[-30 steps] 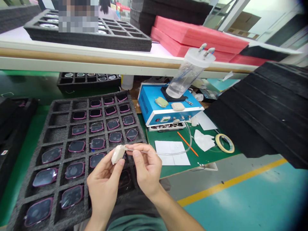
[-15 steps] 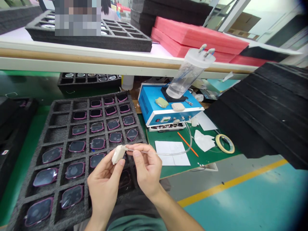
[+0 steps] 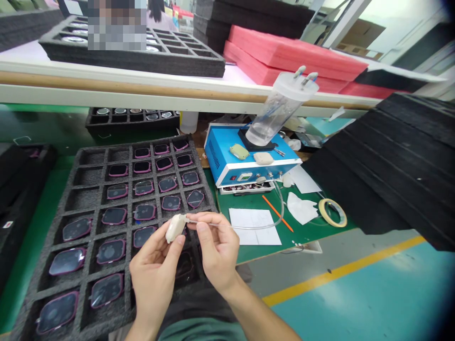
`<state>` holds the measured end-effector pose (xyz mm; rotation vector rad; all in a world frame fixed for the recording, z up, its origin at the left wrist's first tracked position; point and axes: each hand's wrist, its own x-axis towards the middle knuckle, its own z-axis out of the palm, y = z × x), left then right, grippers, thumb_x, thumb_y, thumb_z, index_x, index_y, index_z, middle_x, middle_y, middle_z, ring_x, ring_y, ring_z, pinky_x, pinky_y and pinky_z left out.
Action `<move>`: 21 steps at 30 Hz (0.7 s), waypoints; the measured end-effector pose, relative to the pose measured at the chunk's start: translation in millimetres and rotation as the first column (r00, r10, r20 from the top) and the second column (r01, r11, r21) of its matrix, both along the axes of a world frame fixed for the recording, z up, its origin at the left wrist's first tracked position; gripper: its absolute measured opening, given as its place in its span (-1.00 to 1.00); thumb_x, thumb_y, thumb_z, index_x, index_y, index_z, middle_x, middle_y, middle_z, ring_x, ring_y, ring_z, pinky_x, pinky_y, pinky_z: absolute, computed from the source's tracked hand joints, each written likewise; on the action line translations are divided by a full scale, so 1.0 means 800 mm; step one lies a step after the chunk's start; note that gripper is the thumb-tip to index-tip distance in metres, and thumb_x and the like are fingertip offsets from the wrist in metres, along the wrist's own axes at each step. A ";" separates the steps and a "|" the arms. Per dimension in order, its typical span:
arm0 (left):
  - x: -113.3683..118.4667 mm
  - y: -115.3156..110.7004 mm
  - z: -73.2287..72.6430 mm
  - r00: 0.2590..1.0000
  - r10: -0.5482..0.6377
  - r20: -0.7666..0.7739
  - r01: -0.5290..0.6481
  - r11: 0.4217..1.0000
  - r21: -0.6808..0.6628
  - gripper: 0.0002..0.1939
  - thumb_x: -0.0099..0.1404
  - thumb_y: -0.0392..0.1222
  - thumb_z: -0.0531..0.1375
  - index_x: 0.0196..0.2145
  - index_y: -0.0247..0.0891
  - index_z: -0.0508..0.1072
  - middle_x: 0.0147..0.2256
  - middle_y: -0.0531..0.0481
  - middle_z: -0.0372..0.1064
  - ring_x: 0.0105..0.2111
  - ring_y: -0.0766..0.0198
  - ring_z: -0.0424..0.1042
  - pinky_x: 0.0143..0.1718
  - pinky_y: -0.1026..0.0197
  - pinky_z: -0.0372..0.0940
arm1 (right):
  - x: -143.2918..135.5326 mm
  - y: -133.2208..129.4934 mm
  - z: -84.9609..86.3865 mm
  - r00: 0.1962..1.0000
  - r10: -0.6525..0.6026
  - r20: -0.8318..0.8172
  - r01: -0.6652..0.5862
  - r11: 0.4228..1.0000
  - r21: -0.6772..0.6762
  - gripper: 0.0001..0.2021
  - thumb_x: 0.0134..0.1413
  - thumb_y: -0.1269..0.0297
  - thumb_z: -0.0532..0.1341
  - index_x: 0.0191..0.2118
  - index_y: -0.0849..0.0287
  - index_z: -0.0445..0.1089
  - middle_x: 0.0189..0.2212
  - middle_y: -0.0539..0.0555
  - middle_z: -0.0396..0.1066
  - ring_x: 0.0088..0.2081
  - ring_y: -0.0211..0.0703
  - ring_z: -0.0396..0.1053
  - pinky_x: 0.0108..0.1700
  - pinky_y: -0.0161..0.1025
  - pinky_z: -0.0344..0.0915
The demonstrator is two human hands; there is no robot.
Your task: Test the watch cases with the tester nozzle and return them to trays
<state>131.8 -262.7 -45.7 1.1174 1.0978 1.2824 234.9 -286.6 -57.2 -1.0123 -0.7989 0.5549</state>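
Note:
My left hand (image 3: 156,265) is closed around a small cream-coloured watch-case-like piece (image 3: 175,228), held tilted between thumb and fingers. A thin clear tube (image 3: 263,228) passes through the fingers of my right hand (image 3: 217,248), its tip meeting the upper right edge of the cream piece. From there the tube curves up to the front of a blue machine (image 3: 223,154). Beneath my hands lies a black foam tray (image 3: 88,176), many of its compartments holding purple-framed watch faces (image 3: 114,216).
On the machine stand a clear cylinder (image 3: 273,113), a green case (image 3: 239,151) and another cream case (image 3: 263,158). White paper (image 3: 254,218), an orange stick (image 3: 277,213) and a tape roll (image 3: 323,203) lie on the green bench. Black foam sheets (image 3: 391,161) rise at right.

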 end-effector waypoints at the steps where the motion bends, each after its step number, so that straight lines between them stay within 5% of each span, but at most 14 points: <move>1: 0.000 0.000 0.000 1.000 0.002 -0.002 -0.002 1.000 -0.002 -0.61 0.15 -0.18 0.50 -0.04 -0.18 0.69 -0.05 -0.08 0.67 -0.10 0.08 0.69 -0.02 0.22 0.57 | 0.000 0.000 0.000 1.000 0.000 0.002 0.000 1.000 -0.002 -0.93 0.40 0.30 0.25 -0.10 0.09 0.50 -0.13 0.09 0.62 -0.07 -0.15 0.65 -0.02 -0.21 0.62; 12: -0.001 -0.001 0.002 0.999 0.001 -0.032 -0.002 0.999 -0.037 -0.57 0.16 -0.09 0.51 -0.02 -0.23 0.68 -0.01 -0.16 0.65 -0.05 -0.04 0.68 0.06 0.02 0.58 | 0.000 0.000 0.003 1.000 -0.004 0.005 0.004 1.000 -0.019 -0.92 0.40 0.27 0.25 -0.12 0.12 0.49 -0.14 0.13 0.63 -0.08 -0.12 0.65 -0.03 -0.18 0.63; 21: 0.000 0.000 0.000 1.000 -0.006 -0.015 0.006 1.000 -0.018 -0.61 0.17 -0.14 0.50 -0.02 -0.17 0.69 -0.02 -0.10 0.66 -0.07 0.05 0.69 0.03 0.16 0.57 | 0.000 0.000 0.003 1.000 -0.007 0.006 0.007 1.000 -0.016 -0.91 0.40 0.26 0.25 -0.12 0.12 0.48 -0.15 0.13 0.63 -0.09 -0.12 0.65 -0.04 -0.19 0.63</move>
